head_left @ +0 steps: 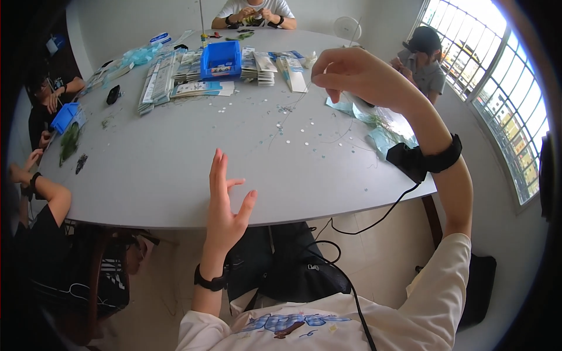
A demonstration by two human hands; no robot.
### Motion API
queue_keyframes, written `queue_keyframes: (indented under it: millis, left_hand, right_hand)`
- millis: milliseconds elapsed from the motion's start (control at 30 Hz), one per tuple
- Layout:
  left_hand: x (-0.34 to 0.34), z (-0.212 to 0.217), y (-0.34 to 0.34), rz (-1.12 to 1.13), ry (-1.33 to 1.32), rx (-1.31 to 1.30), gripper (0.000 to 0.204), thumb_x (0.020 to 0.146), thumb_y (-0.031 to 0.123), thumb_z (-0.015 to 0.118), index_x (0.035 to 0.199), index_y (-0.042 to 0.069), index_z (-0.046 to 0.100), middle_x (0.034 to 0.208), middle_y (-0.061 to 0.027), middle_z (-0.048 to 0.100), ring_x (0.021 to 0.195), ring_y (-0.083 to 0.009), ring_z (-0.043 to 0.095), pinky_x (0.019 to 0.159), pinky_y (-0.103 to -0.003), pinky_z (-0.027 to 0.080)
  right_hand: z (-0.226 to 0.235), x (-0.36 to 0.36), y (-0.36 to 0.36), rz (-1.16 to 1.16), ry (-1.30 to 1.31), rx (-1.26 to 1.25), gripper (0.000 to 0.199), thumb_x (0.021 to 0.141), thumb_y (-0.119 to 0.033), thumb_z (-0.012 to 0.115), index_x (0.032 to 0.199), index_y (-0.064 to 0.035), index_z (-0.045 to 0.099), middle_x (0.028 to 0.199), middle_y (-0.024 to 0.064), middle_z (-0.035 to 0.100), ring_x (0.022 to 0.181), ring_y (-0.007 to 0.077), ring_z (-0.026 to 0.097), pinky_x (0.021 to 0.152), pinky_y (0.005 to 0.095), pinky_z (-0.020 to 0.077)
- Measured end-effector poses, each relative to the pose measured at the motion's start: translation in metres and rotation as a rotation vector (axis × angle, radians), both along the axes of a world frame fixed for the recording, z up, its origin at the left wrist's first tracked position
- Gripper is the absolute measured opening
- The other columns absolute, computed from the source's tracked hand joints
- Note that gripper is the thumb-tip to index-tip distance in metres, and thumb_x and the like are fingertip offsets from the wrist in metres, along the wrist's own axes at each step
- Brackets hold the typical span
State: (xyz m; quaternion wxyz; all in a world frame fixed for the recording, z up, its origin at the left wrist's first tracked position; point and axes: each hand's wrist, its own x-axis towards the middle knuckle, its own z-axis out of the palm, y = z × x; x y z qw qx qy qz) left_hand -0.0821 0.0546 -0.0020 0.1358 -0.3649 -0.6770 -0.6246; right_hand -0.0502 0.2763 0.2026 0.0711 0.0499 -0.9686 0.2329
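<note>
Left hand (227, 205) open above near edge of worktop (158, 175) — fingers pointing up, thumb spread apart, nothing held. Right hand (345, 73) raised over right part of worktop, fingers bent inward; cannot tell if anything thin is pinched. Small round discs (288, 141) lie scattered on middle of worktop, with fine dark strands (285, 109) among them. At far side, blue plastic bin (221, 58) stands between stacks of printed packets (157, 79). At right, light-blue plastic wrapping (379, 142) lies near black wristband (440, 157).
</note>
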Motion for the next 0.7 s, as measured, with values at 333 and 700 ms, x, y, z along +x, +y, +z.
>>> queue_keyframes:
  millis: [333,700]
  left_hand:
    - [0.000,0.024,-0.005,-0.339,-0.308,0.163,0.024,0.090,0.016,0.042,0.101,-0.002,0.053,0.080,-0.0094,0.058,0.067,-0.0146,0.056,0.069,-0.025,0.044]
    - [-0.023,0.011,-0.009,-0.366,-0.746,0.423,0.038,0.092,0.027,0.033,0.059,0.011,0.023,0.050,0.0034,0.017,0.043,-0.0071,0.016,0.041,-0.025,0.014]
  right_hand:
    - [-0.047,-0.030,-0.048,0.246,-0.127,-0.223,0.016,0.083,-0.018,0.053,0.084,-0.0018,0.056,0.063,0.0025,0.055,0.058,0.0073,0.053,0.055,0.0206,0.0422]
    - [-0.076,-0.031,0.020,0.182,-0.235,-0.013,0.016,0.081,-0.018,0.051,0.083,-0.0028,0.057,0.061,0.0025,0.054,0.056,0.0084,0.051,0.055,0.0228,0.0410]
